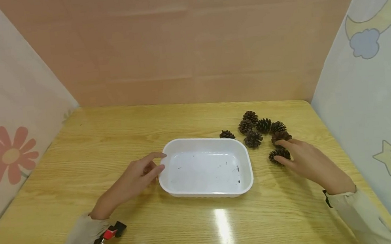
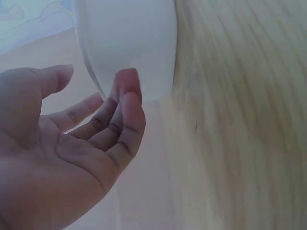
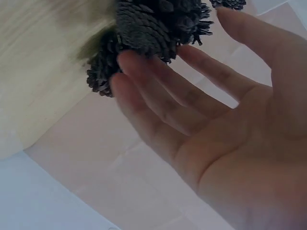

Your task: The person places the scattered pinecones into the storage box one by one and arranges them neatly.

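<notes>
White tray [image 1: 206, 193] sits mid-counter [image 1: 164, 236], small dark bits [image 1: 238, 169] on its floor. 8 pine cones [image 1: 253, 139] lie to its right and just past its far edge. Left grip [image 1: 138, 173], loosely open and holding nothing, meets its left end; contact is unclear. Right grip [image 1: 303, 160] spreads wide over the nearest cone [image 1: 280, 154], clasping nothing.

Both hands in frame, arms reaching in from the lower corners of head view. Left hand [image 1: 136, 176]: fingers [image 2: 132, 115] loosely bent, thumb [image 2: 56, 79] held apart, palm visible to wrist camera. Right hand [image 1: 305, 162]: fingers [image 3: 148, 108] long, slightly bent, thumb [image 3: 245, 29] well away from them. Sleeves [image 1: 362, 213] stop at wrists. Forearms angle inward.
</notes>
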The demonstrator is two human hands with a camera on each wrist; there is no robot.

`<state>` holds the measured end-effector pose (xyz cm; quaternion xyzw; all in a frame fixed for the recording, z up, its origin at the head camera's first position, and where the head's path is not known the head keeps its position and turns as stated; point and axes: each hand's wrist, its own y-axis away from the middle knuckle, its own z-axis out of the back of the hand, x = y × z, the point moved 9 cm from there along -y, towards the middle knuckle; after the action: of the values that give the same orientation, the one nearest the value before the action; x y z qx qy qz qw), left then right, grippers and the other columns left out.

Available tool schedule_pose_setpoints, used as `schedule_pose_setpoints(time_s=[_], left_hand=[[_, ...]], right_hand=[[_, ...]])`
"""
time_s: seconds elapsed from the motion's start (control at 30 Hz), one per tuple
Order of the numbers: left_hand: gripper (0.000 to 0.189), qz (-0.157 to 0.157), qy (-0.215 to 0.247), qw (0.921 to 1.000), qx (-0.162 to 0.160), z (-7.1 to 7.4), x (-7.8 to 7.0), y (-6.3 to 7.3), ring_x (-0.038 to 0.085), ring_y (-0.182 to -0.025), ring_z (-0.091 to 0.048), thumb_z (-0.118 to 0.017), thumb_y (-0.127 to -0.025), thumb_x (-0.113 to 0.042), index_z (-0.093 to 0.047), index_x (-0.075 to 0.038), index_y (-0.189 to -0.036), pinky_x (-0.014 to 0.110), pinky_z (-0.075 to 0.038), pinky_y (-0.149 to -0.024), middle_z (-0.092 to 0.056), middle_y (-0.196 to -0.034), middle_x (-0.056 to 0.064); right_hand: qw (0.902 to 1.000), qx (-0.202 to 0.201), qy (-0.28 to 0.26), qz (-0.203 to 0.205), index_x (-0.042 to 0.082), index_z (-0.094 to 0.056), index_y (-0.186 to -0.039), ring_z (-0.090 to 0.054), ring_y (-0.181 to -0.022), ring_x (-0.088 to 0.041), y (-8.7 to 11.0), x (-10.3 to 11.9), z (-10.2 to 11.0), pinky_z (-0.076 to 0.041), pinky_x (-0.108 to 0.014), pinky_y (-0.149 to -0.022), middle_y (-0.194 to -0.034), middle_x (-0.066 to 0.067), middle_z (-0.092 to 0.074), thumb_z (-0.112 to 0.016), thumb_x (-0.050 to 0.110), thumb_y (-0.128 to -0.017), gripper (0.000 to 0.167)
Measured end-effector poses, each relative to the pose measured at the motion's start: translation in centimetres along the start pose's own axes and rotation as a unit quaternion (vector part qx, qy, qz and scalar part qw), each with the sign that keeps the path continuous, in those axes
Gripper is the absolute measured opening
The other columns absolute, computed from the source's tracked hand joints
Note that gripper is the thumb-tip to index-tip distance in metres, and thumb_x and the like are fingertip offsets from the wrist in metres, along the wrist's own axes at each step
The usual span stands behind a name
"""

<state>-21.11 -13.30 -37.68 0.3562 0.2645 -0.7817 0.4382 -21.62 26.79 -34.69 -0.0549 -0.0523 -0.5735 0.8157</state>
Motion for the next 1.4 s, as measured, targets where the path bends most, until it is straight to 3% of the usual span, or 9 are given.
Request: schedule_pose_setpoints(time_s=[0.17, 0.4, 0.73, 0.97, 1.17, 1.4], left_hand=[[0.033, 0.022, 0.094, 0.9951, 0.023, -0.8, 0.7, 0.0, 0.034, -0.064, -0.061, -0.058, -0.103, -0.016, -0.056, -0.005, -0.134, 0.036, -0.055, -0.056, -0.064, -0.074, 0.016], [0.036, 0.034, 0.178, 0.9827, 0.039, -1.4, 1.3, -0.1, 0.035, -0.055, -0.059, -0.061, -0.101, -0.014, -0.054, -0.001, -0.134, 0.037, -0.053, -0.051, -0.062, -0.065, 0.015], [0.037, 0.042, 0.199, 0.9786, 0.034, -1.4, 1.3, 0.0, 0.017, -0.052, -0.054, -0.060, -0.101, -0.012, -0.054, -0.001, -0.136, 0.033, -0.050, -0.048, -0.060, -0.065, 0.011], [0.038, 0.041, 0.205, 0.9774, 0.033, -1.4, 1.2, 0.0, 0.017, -0.053, -0.053, -0.061, -0.100, -0.011, -0.054, -0.001, -0.136, 0.032, -0.048, -0.048, -0.060, -0.066, 0.017], [0.038, 0.033, 0.207, 0.9773, 0.032, -1.4, 1.2, 0.0, 0.019, -0.053, -0.054, -0.060, -0.100, -0.010, -0.053, 0.001, -0.136, 0.031, -0.049, -0.049, -0.059, -0.068, 0.027], [0.039, 0.029, 0.208, 0.9773, 0.030, -1.4, 1.2, 0.0, 0.018, -0.054, -0.054, -0.060, -0.100, -0.011, -0.053, 0.001, -0.137, 0.032, -0.049, -0.049, -0.059, -0.067, 0.025]], right_hand=[[0.9992, 0.041, -0.006, 0.001, -0.005, -0.059, -0.130, -0.065, -0.097, -0.043, -0.7, 0.3, -1.1, -0.053, -0.057, -0.080, -0.114, -0.028, -0.065, -0.073, 0.022, -0.092, 0.049], [0.9993, 0.027, -0.023, 0.012, -0.007, -0.061, -0.126, -0.063, -0.101, -0.046, -0.7, 0.4, -1.4, -0.052, -0.058, -0.083, -0.115, -0.029, -0.064, -0.075, 0.015, -0.090, 0.044], [0.9978, 0.046, -0.032, 0.034, -0.006, -0.063, -0.122, -0.064, -0.101, -0.042, -2.2, 1.6, -0.8, -0.054, -0.054, -0.081, -0.112, -0.024, -0.067, -0.078, 0.013, -0.086, 0.043], [0.9978, 0.043, -0.040, 0.029, -0.005, -0.062, -0.125, -0.062, -0.106, -0.044, -2.8, 2.0, -0.1, -0.052, -0.058, -0.086, -0.118, -0.024, -0.066, -0.076, 0.015, -0.089, 0.043], [0.9982, 0.022, -0.044, 0.035, -0.005, -0.061, -0.129, -0.061, -0.110, -0.045, -3.0, 2.5, 0.4, -0.051, -0.058, -0.089, -0.123, -0.027, -0.063, -0.074, 0.018, -0.091, 0.046], [0.9980, -0.017, -0.049, 0.036, -0.004, -0.059, -0.131, -0.058, -0.114, -0.047, -3.1, 2.8, 1.4, -0.049, -0.059, -0.092, -0.127, -0.029, -0.060, -0.072, 0.019, -0.093, 0.046]])
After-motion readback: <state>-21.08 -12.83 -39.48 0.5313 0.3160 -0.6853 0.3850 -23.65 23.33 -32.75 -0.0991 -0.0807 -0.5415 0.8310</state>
